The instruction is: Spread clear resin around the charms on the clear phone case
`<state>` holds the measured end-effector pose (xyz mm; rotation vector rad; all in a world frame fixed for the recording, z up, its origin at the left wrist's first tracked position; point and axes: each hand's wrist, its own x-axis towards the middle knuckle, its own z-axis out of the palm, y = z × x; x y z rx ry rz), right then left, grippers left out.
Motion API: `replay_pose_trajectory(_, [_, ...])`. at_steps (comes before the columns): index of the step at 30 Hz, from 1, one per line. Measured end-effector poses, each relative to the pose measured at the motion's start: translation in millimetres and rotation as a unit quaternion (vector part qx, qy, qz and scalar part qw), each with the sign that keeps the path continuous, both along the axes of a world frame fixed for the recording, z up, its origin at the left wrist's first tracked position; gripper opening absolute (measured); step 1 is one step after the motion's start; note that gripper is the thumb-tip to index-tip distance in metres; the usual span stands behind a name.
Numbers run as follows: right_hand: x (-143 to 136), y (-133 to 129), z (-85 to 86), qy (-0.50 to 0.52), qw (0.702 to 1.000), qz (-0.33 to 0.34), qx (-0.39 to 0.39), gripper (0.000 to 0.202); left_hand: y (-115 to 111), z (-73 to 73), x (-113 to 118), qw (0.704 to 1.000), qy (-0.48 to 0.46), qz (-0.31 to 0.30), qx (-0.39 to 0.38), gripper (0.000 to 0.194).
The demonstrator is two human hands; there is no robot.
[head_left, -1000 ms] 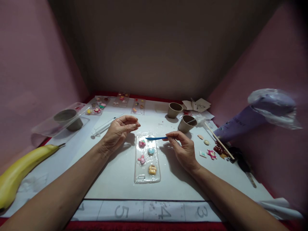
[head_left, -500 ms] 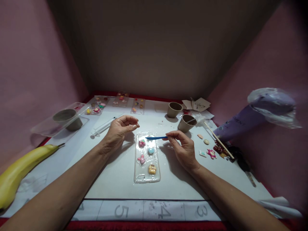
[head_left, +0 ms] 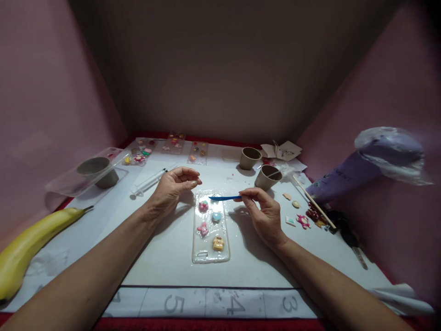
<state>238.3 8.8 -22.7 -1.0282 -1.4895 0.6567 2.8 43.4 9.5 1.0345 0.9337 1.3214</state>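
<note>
A clear phone case (head_left: 210, 253) lies on the white board, glossy on top and decorated with small charms. Among them are a pink rabbit charm (head_left: 204, 229), a blue charm (head_left: 216, 216), a dark pink charm (head_left: 203, 205) and a yellow charm (head_left: 218, 243). My right hand (head_left: 263, 212) pinches the end of a thin blue modelling tool (head_left: 225, 198), its tip pointing left over the case's upper part. My left hand (head_left: 174, 188) hovers left of the case's top, thumb and fingers curled together; anything between them is hidden.
Two cups (head_left: 250, 157) stand behind, the nearer with a stick inside. Loose charms (head_left: 303, 221) and a wooden stick (head_left: 315, 202) lie right, beside a purple bag (head_left: 347, 174). Left are a syringe (head_left: 148, 184), a banana (head_left: 37, 239) and a cup under a clear lid (head_left: 99, 172). Decorated cases (head_left: 198, 152) lie behind.
Both hands stay almost in place. My right hand and the blue tool shift very slightly right, with the whole view moving a little too.
</note>
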Motion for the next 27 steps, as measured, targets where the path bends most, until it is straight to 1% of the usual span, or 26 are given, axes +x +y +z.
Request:
replay_pose_trajectory(10, [-0.9, -0.1, -0.1, 0.022, 1.0, -0.007, 0.016, 0.006, -1.9, 0.9, 0.2, 1.0, 0.019, 0.012, 0.008, 0.022])
replay_pose_trajectory(15, [-0.2, -0.3, -0.9, 0.013, 1.0, -0.004, 0.019, 0.005, -1.4, 1.3, 0.4, 1.0, 0.017, 0.015, 0.006, 0.022])
replay_pose_trajectory(23, [-1.0, -0.9, 0.0, 0.027, 0.999, -0.001, 0.022, 0.005, -1.8, 2.3, 1.6, 1.0, 0.009, 0.004, 0.006, 0.022])
replay_pose_trajectory(27, [-1.3, -1.4, 0.1, 0.04, 0.999, -0.007, 0.035, 0.005, -1.8, 1.2, -0.1, 1.0, 0.025, -0.007, 0.0, 0.027])
